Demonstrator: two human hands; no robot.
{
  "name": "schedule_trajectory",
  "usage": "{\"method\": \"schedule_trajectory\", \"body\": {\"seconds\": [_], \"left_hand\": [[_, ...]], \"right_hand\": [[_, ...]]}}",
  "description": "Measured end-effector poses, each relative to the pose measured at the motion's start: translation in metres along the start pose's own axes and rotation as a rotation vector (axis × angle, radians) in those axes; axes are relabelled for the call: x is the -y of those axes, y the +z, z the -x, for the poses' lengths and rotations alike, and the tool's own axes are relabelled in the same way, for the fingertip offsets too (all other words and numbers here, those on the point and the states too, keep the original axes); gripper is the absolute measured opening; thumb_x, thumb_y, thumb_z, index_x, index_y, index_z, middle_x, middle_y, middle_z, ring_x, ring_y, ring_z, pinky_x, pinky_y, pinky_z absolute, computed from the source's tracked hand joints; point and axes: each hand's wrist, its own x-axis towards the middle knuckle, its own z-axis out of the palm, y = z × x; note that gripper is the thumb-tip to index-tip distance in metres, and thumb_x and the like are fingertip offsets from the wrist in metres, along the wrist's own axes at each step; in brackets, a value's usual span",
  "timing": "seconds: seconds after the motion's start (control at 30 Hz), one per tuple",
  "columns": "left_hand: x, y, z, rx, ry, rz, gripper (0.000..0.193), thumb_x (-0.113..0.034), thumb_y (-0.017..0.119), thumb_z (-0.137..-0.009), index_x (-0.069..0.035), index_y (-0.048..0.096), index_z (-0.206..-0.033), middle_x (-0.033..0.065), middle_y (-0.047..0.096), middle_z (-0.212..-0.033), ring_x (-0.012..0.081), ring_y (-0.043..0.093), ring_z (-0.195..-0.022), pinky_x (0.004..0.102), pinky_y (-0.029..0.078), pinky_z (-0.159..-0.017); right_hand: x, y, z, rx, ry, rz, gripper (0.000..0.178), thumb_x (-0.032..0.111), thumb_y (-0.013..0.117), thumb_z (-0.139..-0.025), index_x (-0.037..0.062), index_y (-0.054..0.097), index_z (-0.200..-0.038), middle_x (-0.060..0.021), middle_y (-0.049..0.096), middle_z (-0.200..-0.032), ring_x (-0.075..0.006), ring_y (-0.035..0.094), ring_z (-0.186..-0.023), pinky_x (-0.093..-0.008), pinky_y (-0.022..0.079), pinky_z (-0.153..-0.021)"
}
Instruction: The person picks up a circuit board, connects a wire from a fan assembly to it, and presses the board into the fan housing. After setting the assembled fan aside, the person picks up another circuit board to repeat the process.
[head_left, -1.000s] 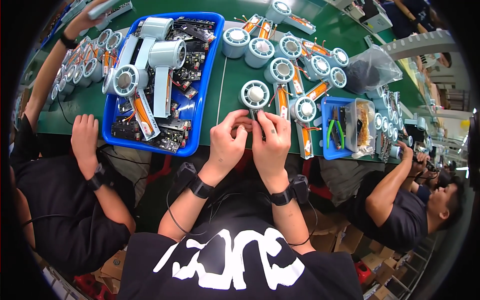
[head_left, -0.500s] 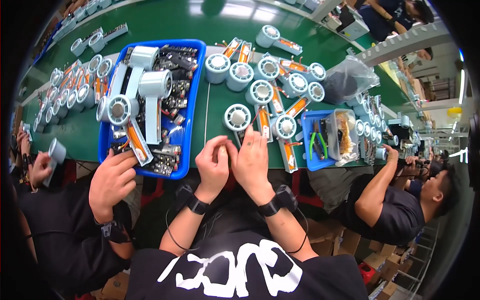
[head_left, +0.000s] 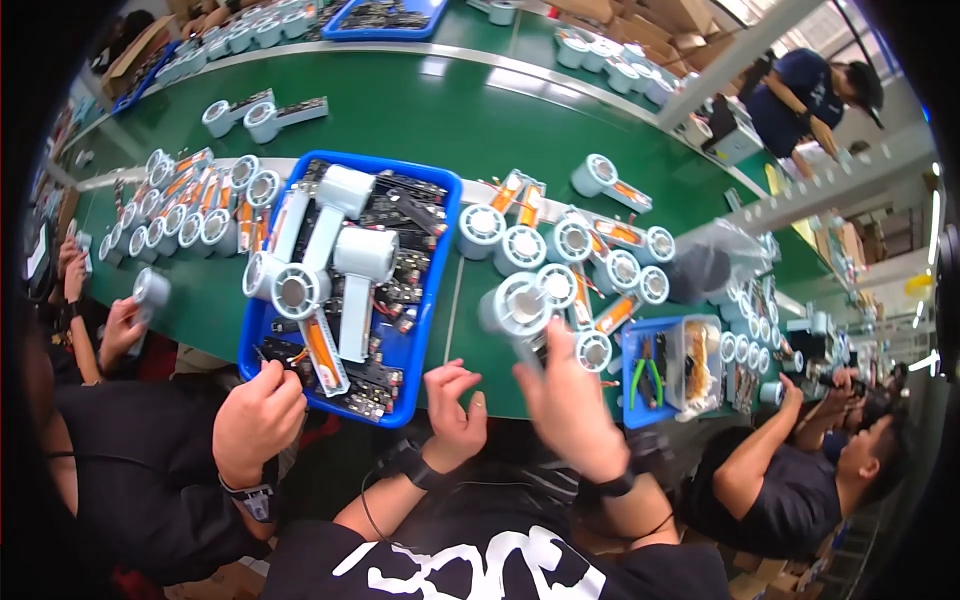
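My right hand (head_left: 573, 405), smeared by motion, is closed around the handle of a pale blue handheld fan housing (head_left: 521, 304). The round head of that housing is blurred too. My left hand (head_left: 457, 412) hangs at the table's front edge, holding nothing, its fingers loosely bent and apart from the thumb. Just past my right hand lie several similar fan housings (head_left: 572, 240), their handles showing orange battery cells. On the left is a blue tray (head_left: 428, 330) of small circuit boards, with several fan housings (head_left: 366, 254) resting on top.
A co-worker's hand (head_left: 258, 415) pinches something small at the tray's near left corner. Right of my right hand sits a blue bin (head_left: 633, 408) with green-handled pliers (head_left: 646, 378) and a clear box (head_left: 684, 395). A plastic bag (head_left: 735, 255) lies behind; more housings (head_left: 175, 225) stand left.
My hands, together before, have separated. The right one has taken hold of the nearest fan housing. The whole view has shifted, showing more of the table's far side.
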Motion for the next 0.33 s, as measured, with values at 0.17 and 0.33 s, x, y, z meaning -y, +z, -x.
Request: {"method": "schedule_trajectory", "body": {"seconds": [0.17, 0.33], "left_hand": [[-0.005, 0.006, -0.013, 0.159, 0.057, -0.002, 0.032, 0.005, 0.062, -0.077, -0.002, 0.064, -0.108, 0.0161, 0.057, -0.105, 0.0366, 0.056, -0.1, 0.0513, 0.05, -0.099], [0.0, 0.001, -0.012, 0.181, 0.012, -0.023, 0.032, 0.005, 0.062, -0.076, -0.004, 0.065, -0.107, 0.015, 0.057, -0.105, 0.0343, 0.056, -0.1, 0.052, 0.049, -0.101]], "right_hand": [[-0.056, -0.083, -0.165, -0.313, -0.152, 0.192, 0.045, 0.027, 0.078, -0.085, -0.0021, 0.057, -0.112, -0.0284, 0.07, -0.096, -0.0478, 0.067, -0.093, -0.0508, 0.054, -0.076], [-0.161, -0.104, -0.326, -0.301, 0.01, 0.271, 0.044, 0.032, 0.073, -0.091, -0.0037, 0.055, -0.109, -0.0327, 0.068, -0.102, -0.0471, 0.066, -0.101, -0.0513, 0.051, -0.084]]}}
